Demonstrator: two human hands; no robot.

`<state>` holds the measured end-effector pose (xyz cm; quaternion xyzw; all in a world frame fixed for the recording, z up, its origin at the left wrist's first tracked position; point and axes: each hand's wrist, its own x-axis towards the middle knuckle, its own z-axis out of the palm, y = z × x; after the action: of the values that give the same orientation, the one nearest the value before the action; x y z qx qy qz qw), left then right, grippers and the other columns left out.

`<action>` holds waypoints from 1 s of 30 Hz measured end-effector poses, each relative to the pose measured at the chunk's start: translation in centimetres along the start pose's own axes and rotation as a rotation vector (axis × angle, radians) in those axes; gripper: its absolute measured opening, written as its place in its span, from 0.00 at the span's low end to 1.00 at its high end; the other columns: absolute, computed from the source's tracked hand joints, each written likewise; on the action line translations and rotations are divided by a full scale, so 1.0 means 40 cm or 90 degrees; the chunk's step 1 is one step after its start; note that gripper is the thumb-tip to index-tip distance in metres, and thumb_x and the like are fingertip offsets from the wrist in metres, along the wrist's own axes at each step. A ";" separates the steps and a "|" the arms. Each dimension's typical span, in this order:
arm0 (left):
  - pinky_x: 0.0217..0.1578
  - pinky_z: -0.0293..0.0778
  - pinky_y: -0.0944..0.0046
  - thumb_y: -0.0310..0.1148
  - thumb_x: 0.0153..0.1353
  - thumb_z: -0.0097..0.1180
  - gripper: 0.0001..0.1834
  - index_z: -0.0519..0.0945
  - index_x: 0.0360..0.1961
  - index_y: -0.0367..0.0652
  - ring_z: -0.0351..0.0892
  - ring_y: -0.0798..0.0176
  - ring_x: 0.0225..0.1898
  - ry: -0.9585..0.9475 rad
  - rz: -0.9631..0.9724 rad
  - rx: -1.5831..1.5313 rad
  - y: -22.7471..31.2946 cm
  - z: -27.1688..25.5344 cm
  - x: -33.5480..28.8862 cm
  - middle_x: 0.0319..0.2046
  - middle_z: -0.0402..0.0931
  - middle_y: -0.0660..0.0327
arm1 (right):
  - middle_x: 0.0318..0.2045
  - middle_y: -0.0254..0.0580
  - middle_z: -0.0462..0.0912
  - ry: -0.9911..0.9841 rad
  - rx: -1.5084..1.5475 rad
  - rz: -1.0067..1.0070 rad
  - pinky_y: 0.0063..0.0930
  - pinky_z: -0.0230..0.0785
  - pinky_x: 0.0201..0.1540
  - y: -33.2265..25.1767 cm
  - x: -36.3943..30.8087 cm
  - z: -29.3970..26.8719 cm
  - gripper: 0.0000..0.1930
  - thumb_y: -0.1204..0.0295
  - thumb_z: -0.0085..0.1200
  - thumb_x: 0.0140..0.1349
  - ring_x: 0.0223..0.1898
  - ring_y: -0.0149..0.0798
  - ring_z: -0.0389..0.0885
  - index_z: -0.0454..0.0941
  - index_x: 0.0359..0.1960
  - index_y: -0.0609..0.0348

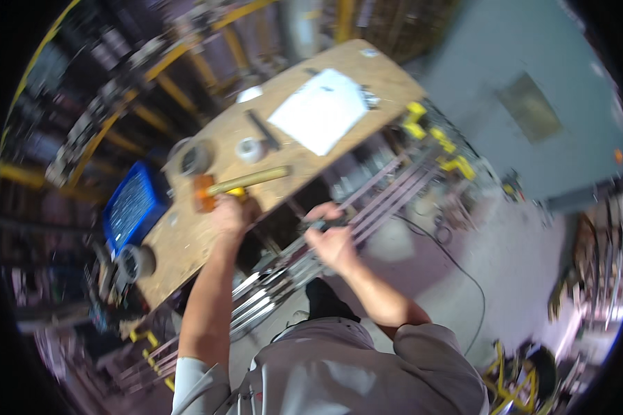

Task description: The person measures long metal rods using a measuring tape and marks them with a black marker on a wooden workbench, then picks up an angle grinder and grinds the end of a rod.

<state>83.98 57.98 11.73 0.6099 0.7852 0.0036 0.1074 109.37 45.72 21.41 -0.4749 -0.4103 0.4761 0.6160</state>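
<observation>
My left hand (230, 213) is at the front edge of the wooden workbench (180, 256), touching or just beside a small yellow object (236, 192). Blur hides how its fingers are set. Right behind it lies a mallet with an orange head (203, 194) and a pale wooden handle (259, 178). My right hand (332, 242) is closed, thumb and fingers curled around a small dark piece (336, 222) whose kind I cannot make out. Beneath that hand run several long metal tubes (387, 197), lying side by side along the bench.
On the bench are a blue bin (135, 207) of small parts, tape rolls (250, 149), a dark flat bar (262, 129) and white paper (322, 111). Yellow brackets (457, 166) stand by the tubes. A black cable (457, 263) crosses the floor. A grey cabinet (505, 83) rises at right.
</observation>
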 end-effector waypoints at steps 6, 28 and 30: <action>0.40 0.80 0.55 0.46 0.53 0.68 0.29 0.77 0.47 0.31 0.86 0.49 0.36 -0.032 0.025 -0.281 0.052 -0.081 -0.074 0.33 0.84 0.46 | 0.19 0.47 0.75 -0.023 -0.257 0.183 0.40 0.65 0.30 0.047 -0.231 -0.157 0.16 0.64 0.55 0.69 0.22 0.42 0.74 0.74 0.27 0.63; 0.47 0.78 0.48 0.36 0.64 0.54 0.21 0.78 0.52 0.30 0.83 0.35 0.43 0.049 0.245 -0.550 0.010 -0.151 -0.994 0.42 0.82 0.37 | 0.35 0.36 0.84 -0.513 -0.437 0.347 0.25 0.73 0.46 -0.072 -0.544 -0.241 0.15 0.70 0.61 0.65 0.42 0.27 0.78 0.77 0.51 0.63; 0.53 0.75 0.51 0.39 0.67 0.50 0.23 0.76 0.55 0.31 0.81 0.36 0.49 -0.109 0.349 -0.577 0.060 -0.116 -1.011 0.47 0.80 0.37 | 0.29 0.36 0.81 -0.593 -0.439 0.360 0.22 0.71 0.33 -0.105 -0.544 -0.238 0.13 0.70 0.60 0.65 0.31 0.25 0.76 0.76 0.47 0.63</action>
<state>94.88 20.41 23.23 0.6831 0.5054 0.3207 0.4185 114.73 22.23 22.33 -0.4790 -0.6232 0.6171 0.0366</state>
